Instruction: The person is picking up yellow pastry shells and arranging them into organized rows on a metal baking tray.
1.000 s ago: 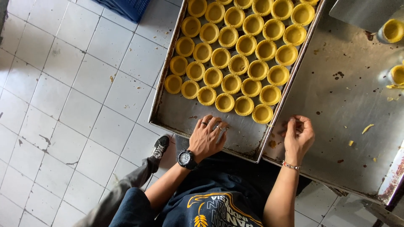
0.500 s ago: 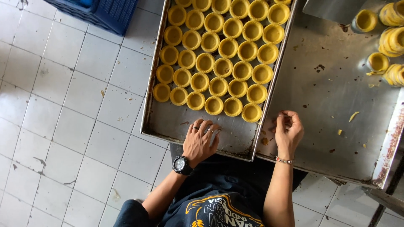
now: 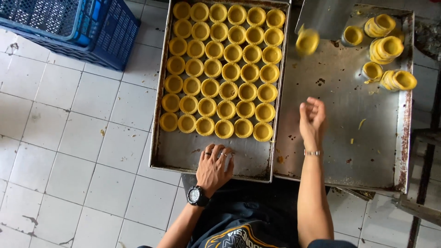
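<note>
Tart shells (image 3: 220,73), yellow, in neat rows filling far part of left tray (image 3: 248,158); near strip of that tray bare. Left hand (image 3: 214,166) flat on that bare strip, just short of the nearest shell row, fingers together, clamped on nothing; watch (image 3: 195,195) on wrist. Right hand (image 3: 312,117) raised over right tray (image 3: 340,138), just right of the left tray's edge, fingers loosely curled and apart, holding nothing; bracelet (image 3: 313,153) on wrist. Blurred shell (image 3: 307,42) beyond right hand, near the left tray's far right corner, touching neither hand; resting or airborne, cannot tell. Stacks of moulds (image 3: 388,46) at right tray's far corner, well apart from left tray. Blue crate (image 3: 69,27) on tiled floor (image 3: 69,138), left of left tray.
</note>
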